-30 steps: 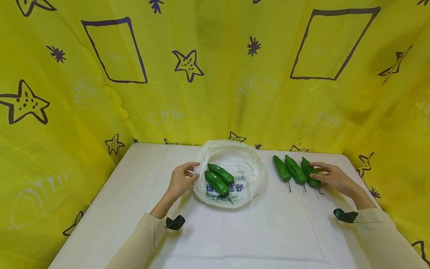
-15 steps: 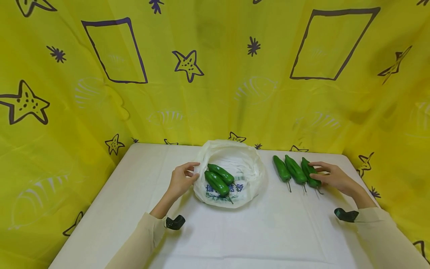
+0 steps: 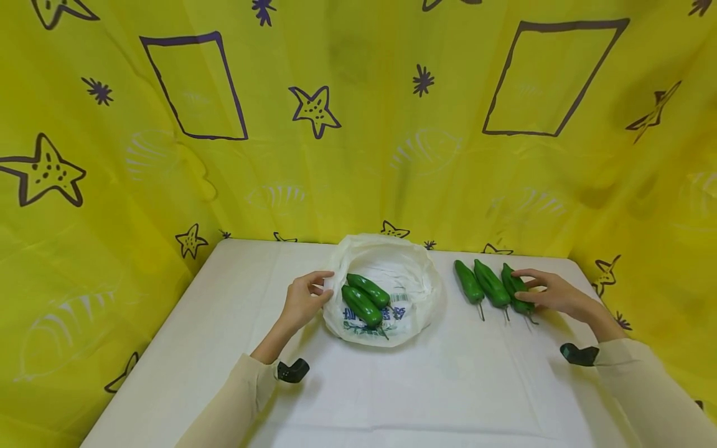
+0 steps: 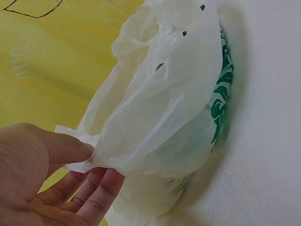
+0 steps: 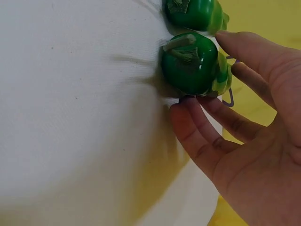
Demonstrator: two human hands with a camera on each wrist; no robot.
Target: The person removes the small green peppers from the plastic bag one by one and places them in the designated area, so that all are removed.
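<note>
Thumb and fingertips of my left hand (image 3: 301,303) pinch the rim of a whitish plastic bag (image 4: 164,117), which stands open with its mouth rolled wide. Two glossy green peppers (image 3: 361,306) lie side by side inside it, over blue and green print. To the right, several green peppers rest in a row on the table, stems toward me. My right hand (image 3: 554,295) holds the rightmost green pepper (image 5: 188,70), thumb on one side and fingertips on the other. The neighbouring pepper (image 5: 193,13) lies close beside it.
A white cloth covers the table (image 3: 426,386). Yellow curtains (image 3: 358,168) with drawn starfish and frames rise right behind the table and at both sides. Each wrist wears a small black camera, as on the left wrist camera (image 3: 293,371).
The head view has shifted very slightly. The right wrist has turned a little, while its fingers stay at the rightmost pepper. The left hand and bag keep their places.
</note>
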